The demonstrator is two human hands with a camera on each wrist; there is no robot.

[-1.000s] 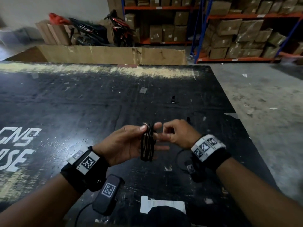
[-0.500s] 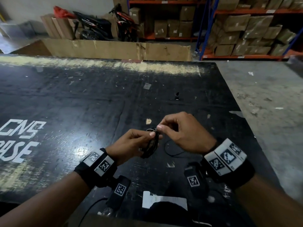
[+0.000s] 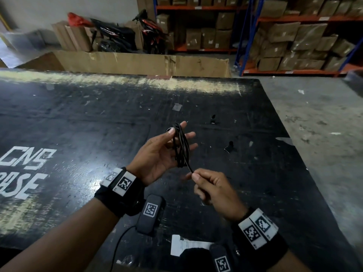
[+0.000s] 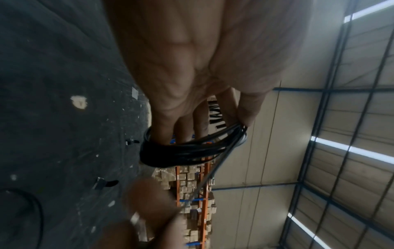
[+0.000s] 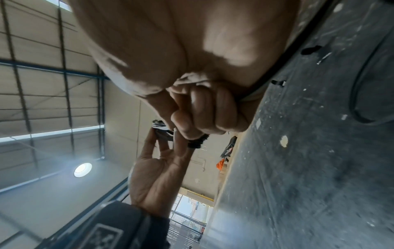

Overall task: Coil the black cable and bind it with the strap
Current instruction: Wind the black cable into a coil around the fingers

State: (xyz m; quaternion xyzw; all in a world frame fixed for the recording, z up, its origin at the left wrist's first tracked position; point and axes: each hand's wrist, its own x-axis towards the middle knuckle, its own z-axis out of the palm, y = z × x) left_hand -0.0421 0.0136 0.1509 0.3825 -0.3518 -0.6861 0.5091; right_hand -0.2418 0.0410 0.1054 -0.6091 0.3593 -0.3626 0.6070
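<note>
The black cable (image 3: 181, 148) is wound in several loops around the outstretched fingers of my left hand (image 3: 165, 148), held palm up above the table, thumb pressing the loops at the top. In the left wrist view the coil (image 4: 181, 151) rings the fingers of that hand (image 4: 192, 84). My right hand (image 3: 196, 176), just nearer than the coil, pinches the cable's free end, which runs taut from the bundle; in its wrist view the fingers (image 5: 192, 118) are curled on the cable (image 5: 198, 141). Two small black straps (image 3: 213, 120) (image 3: 229, 147) lie on the table beyond the hands.
The black table (image 3: 98, 124) carries white lettering (image 3: 25, 169) at the left; its right edge drops to a concrete floor (image 3: 324, 134). A cardboard wall (image 3: 141, 63) lines the far edge. A white paper (image 3: 188, 246) lies near the front. Shelves of boxes stand behind.
My left hand has turned palm up and opened its fingers with the coil on them. My right hand has moved from the coil's top down to the near side, drawing the free end.
</note>
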